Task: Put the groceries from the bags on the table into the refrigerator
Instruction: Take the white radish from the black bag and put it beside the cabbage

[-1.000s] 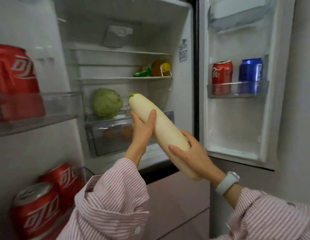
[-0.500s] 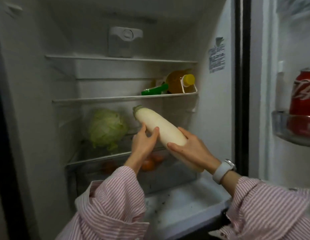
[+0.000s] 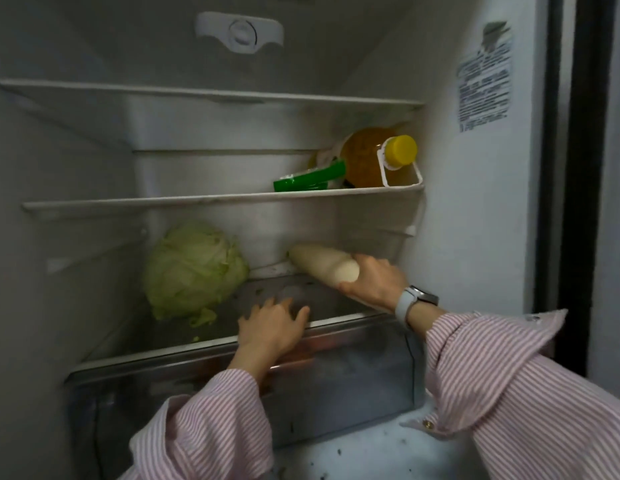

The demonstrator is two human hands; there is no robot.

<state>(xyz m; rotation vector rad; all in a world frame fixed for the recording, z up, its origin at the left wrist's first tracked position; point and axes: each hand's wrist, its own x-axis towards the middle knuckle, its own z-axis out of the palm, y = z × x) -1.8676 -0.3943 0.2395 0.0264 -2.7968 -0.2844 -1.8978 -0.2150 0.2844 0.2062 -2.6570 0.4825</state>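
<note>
One long white radish [image 3: 322,266] lies on the glass shelf [image 3: 336,322] over the crisper drawer, to the right of the cabbage [image 3: 194,268], its tip pointing to the far wall. The right hand [image 3: 374,282] wraps its near, thick end; the left hand [image 3: 272,327] rests flat and spread on the shelf. The radish looks heavy, stiff and smooth-skinned, so it is likely to roll; holding it at the thick end or mid-body with both hands seems safest.

Both arms reach forward in striped sleeves. The left hand [image 3: 272,327] lies palm down, fingers [image 3: 294,315] spread and relaxed. Farther right, the right hand [image 3: 374,280] is curled in a grip, a watch on its wrist.
</note>
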